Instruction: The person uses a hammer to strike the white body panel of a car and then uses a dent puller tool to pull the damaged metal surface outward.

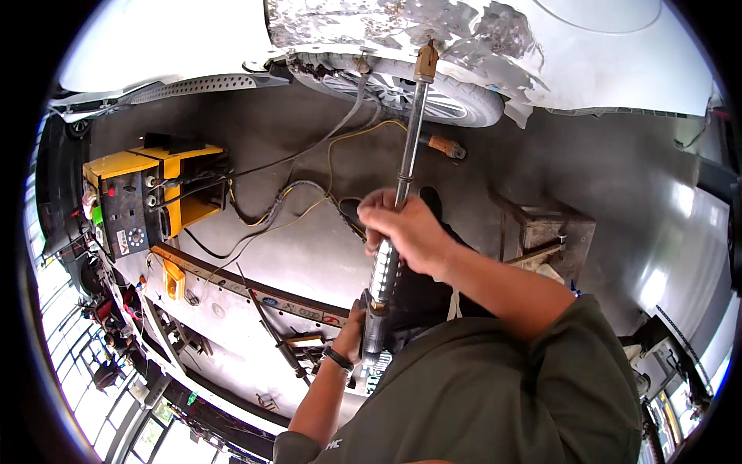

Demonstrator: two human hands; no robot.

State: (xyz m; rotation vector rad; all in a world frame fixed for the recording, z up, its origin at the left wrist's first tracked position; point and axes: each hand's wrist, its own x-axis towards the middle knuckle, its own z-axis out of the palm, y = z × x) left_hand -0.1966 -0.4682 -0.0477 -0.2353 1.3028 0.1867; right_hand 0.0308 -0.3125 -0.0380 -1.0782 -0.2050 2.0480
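Rod [410, 147] of shiny metal stretches from the wheel [456, 97] back toward the person, its brass-coloured tip [426, 63] reaching past the tyre to the scraped patch [471, 31] on the white car [603, 62] above the wheel. On the person's side of the wheel, the right hand [410, 232] has its fingers curled around the rod, just ahead of a thick ribbed sleeve [384, 271]; how tightly they press cannot be told. Farther from the wheel, the left hand [352, 331] holds the dark handle [373, 336] at the near end, its fingers mostly hidden but closed about it. A dark band [338, 357] circles that wrist.

An orange grinder [444, 147] lies on the floor just beside the wheel, toward the person. Well to the left of the wheel stands a yellow and black machine [116, 209], with a grey cable [325, 139] running from it toward the wheel's left edge. A worn stool [560, 232] stands to the right of the wheel, nearer the person.
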